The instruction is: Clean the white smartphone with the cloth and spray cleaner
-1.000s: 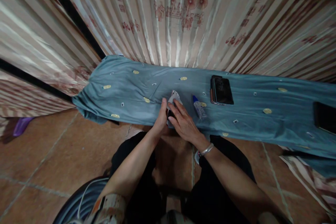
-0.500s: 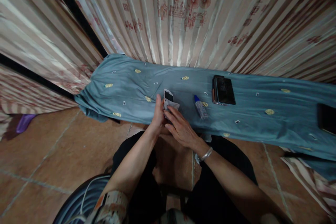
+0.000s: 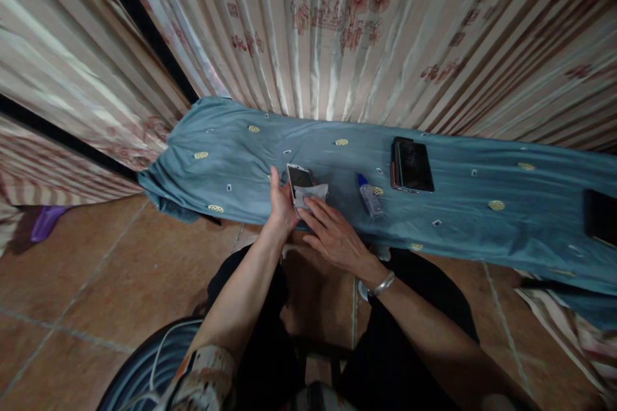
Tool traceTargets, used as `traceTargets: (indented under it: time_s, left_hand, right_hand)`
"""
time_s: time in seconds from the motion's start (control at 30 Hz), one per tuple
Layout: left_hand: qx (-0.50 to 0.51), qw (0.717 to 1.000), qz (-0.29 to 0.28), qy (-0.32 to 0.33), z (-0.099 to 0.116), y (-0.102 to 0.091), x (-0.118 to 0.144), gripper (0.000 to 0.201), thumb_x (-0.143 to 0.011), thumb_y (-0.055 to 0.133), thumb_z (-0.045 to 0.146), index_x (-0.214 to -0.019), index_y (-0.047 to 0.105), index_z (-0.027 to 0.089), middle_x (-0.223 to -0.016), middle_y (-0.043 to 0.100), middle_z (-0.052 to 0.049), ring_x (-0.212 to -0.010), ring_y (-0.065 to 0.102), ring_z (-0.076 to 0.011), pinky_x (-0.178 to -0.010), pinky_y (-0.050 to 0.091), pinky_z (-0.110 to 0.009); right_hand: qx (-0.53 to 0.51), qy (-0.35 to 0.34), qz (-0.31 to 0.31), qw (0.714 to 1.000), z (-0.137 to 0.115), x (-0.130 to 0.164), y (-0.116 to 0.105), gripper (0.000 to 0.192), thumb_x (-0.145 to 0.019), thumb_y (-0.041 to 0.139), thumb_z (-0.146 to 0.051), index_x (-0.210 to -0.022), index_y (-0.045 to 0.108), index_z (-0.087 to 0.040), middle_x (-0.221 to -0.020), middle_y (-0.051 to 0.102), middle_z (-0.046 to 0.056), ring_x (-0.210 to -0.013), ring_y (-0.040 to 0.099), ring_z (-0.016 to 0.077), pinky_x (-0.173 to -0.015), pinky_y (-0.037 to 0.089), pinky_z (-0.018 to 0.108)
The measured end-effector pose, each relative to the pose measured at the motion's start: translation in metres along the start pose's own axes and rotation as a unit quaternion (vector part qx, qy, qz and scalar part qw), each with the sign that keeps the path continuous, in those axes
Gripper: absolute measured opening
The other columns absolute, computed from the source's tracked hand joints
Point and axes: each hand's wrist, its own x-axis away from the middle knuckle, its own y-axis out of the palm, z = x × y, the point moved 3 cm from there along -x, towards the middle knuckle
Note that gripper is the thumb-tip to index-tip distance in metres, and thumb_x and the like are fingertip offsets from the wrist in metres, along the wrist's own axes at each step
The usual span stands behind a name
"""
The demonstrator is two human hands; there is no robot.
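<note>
I see the left hand [image 3: 281, 203] clamping the small phone [image 3: 299, 176] by its edges at 12 o'clock over the blue-draped worktop [image 3: 231, 160], right hand [image 3: 332, 234] pressing a limp wipe [image 3: 311, 192] on it; stiff, slick, breakable — edge grip safest.

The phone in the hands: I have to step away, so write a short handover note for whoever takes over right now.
Left hand holds the small phone by its edge, over the near edge of the blue cloth.
Right hand presses a white wipe against the phone's lower part.
Small blue-capped bottle lies on the cloth, right of the hands; beyond it a stack of dark phones.
Done: wipe is on the phone.
Left: I cannot tell how much of it is wiped.
</note>
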Motion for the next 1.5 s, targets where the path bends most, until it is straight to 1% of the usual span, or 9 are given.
traceTargets:
  time_s: [0.3,0.43,0.63,0.73,0.83,0.97,1.2,1.37,1.5]
  left_hand:
    - [0.004,1.000,-0.005,0.000,0.004,-0.002,0.001,0.093,-0.093,0.013,0.077,-0.131,0.067,0.011,-0.103,0.079,-0.018,-0.107,0.073,-0.0341,-0.096,0.056,-0.048]
    - [0.001,1.000,-0.013,0.002,0.002,-0.005,-0.001,0.094,-0.092,0.018,0.079,-0.130,0.067,0.010,-0.106,0.078,-0.020,-0.107,0.073,-0.0357,-0.097,0.055,-0.051]
    - [-0.004,1.000,-0.020,0.001,0.000,-0.001,0.000,0.095,-0.093,0.018,0.078,-0.131,0.065,0.005,-0.112,0.076,-0.024,-0.111,0.071,-0.0378,-0.099,0.054,-0.053]
    - [-0.003,1.000,-0.028,-0.003,-0.002,0.001,0.001,0.093,-0.094,0.017,0.076,-0.132,0.064,0.005,-0.115,0.075,-0.024,-0.115,0.070,-0.0383,-0.100,0.053,-0.054]
    - [-0.006,0.999,-0.043,-0.006,-0.004,0.001,0.000,0.090,-0.093,0.023,0.076,-0.132,0.065,0.006,-0.117,0.075,-0.024,-0.117,0.069,-0.0383,-0.102,0.052,-0.054]
    - [-0.009,0.998,-0.060,-0.006,-0.007,0.000,-0.001,0.087,-0.092,0.030,0.076,-0.131,0.065,0.006,-0.118,0.074,-0.023,-0.117,0.068,-0.0379,-0.102,0.051,-0.054]
    - [-0.003,0.998,-0.064,-0.009,-0.010,0.002,0.001,0.087,-0.095,0.025,0.072,-0.138,0.060,0.004,-0.121,0.073,-0.024,-0.119,0.067,-0.0374,-0.104,0.050,-0.053]
    - [-0.013,0.998,-0.062,-0.019,-0.013,0.004,0.001,0.089,-0.097,0.020,0.071,-0.137,0.060,0.002,-0.118,0.074,-0.024,-0.121,0.066,-0.0367,-0.105,0.049,-0.052]
    - [-0.020,0.997,-0.069,-0.024,-0.017,0.003,-0.001,0.090,-0.096,0.020,0.071,-0.134,0.062,0.002,-0.113,0.076,-0.023,-0.119,0.068,-0.0361,-0.105,0.049,-0.051]
  right_hand:
    - [-0.054,-0.020,0.025,0.998,0.001,0.003,-0.012,0.049,-0.104,0.046,-0.027,-0.152,0.045,-0.018,-0.158,0.047,0.017,-0.155,0.032,0.0277,-0.123,0.039,0.057]
    - [-0.089,-0.008,0.036,0.995,0.002,0.004,-0.016,0.046,-0.105,0.044,-0.028,-0.150,0.047,-0.021,-0.157,0.049,0.014,-0.154,0.035,0.0263,-0.123,0.039,0.057]
    - [-0.096,0.019,0.057,0.994,0.006,0.006,-0.022,0.038,-0.105,0.042,-0.031,-0.139,0.056,-0.019,-0.152,0.054,0.016,-0.151,0.040,0.0266,-0.122,0.040,0.057]
    - [-0.094,0.033,0.066,0.993,0.006,0.006,-0.026,0.036,-0.106,0.041,-0.032,-0.131,0.061,-0.017,-0.150,0.056,0.018,-0.149,0.043,0.0267,-0.122,0.041,0.056]
    - [-0.108,0.056,0.074,0.990,0.007,0.005,-0.030,0.034,-0.106,0.039,-0.033,-0.123,0.065,-0.019,-0.147,0.059,0.016,-0.145,0.048,0.0256,-0.120,0.043,0.053]
    - [-0.142,0.080,0.099,0.982,0.008,0.005,-0.037,0.036,-0.107,0.037,-0.036,-0.114,0.069,-0.021,-0.139,0.066,0.013,-0.138,0.056,0.0236,-0.118,0.046,0.050]
    - [-0.188,0.106,0.128,0.968,0.010,0.004,-0.043,0.044,-0.108,0.033,-0.041,-0.107,0.072,-0.021,-0.133,0.070,0.012,-0.132,0.061,0.0229,-0.115,0.049,0.046]
    - [-0.221,0.142,0.152,0.953,0.011,0.004,-0.048,0.047,-0.108,0.034,-0.046,-0.101,0.074,-0.021,-0.130,0.073,0.011,-0.128,0.065,0.0233,-0.111,0.052,0.044]
    - [-0.252,0.176,0.164,0.937,0.015,0.003,-0.051,0.050,-0.108,0.033,-0.048,-0.095,0.075,-0.023,-0.127,0.074,0.008,-0.125,0.067,0.0228,-0.110,0.052,0.043]
